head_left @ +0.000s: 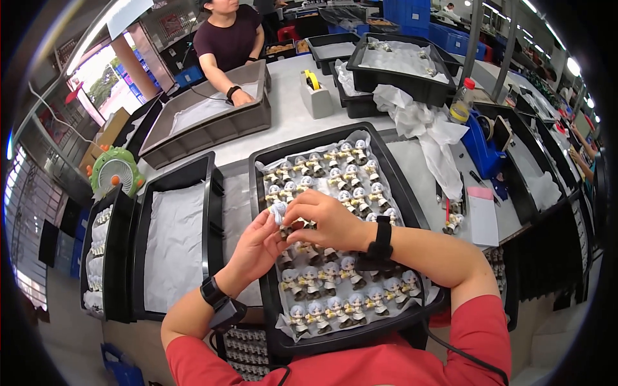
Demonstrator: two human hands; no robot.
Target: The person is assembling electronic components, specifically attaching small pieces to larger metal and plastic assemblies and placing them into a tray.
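Note:
Both my hands meet over a black tray (pixel 393 154) holding rows of small figurines (pixel 335 309) with pale hair, on a white liner. Between the fingertips of my left hand (pixel 256 239) is one small figurine (pixel 278 211), its pale blue-white hair showing and the rest covered by fingers. My right hand (pixel 329 222) reaches in from the right, its thumb and fingers bent and closed against the same figurine. Some figurines in the middle of the tray lie hidden under my hands and right forearm.
A black tray (pixel 211 238) with white lining lies left, near a green fan (pixel 116 172). Across the table, another person's hand (pixel 242 97) rests at a grey-brown crate (pixel 206 141). Stacked trays (pixel 402 83), a tape dispenser (pixel 315 93), crumpled paper (pixel 418 116) and a bottle (pixel 461 103) stand beyond.

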